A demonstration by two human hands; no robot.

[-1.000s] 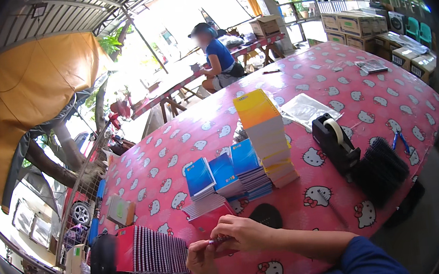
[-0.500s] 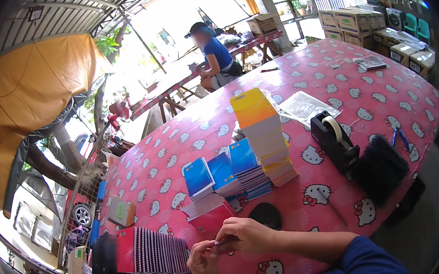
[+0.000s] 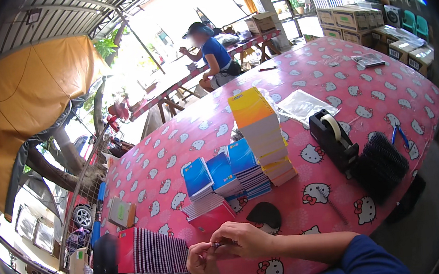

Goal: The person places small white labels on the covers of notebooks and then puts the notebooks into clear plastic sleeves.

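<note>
My left hand (image 3: 203,264) and my right hand (image 3: 245,239) meet at the near edge of the table, fingertips pinched together. Between them is a small dark item, too small to make out. To the left stands a row of spiral-bound red notebooks (image 3: 154,252). Just beyond my hands lies a red-covered notebook (image 3: 214,217), against stacked blue notebooks (image 3: 198,175). A tall pile of yellow-orange notebooks (image 3: 253,109) rises behind them. A dark flat rounded object (image 3: 264,215) rests beside my right hand.
A black tape dispenser (image 3: 332,141), a bundle of black binding coils (image 3: 380,167), a loose coil (image 3: 334,206) and blue-handled pliers (image 3: 400,137) lie to the right. Clear plastic sleeves (image 3: 304,106) sit behind. A black bag (image 3: 110,269) is at left. Another person (image 3: 216,57) sits at a far table.
My fingers shift slightly around the small item, still pinched together at the same spot. At the far table, the other person has raised a hand.
</note>
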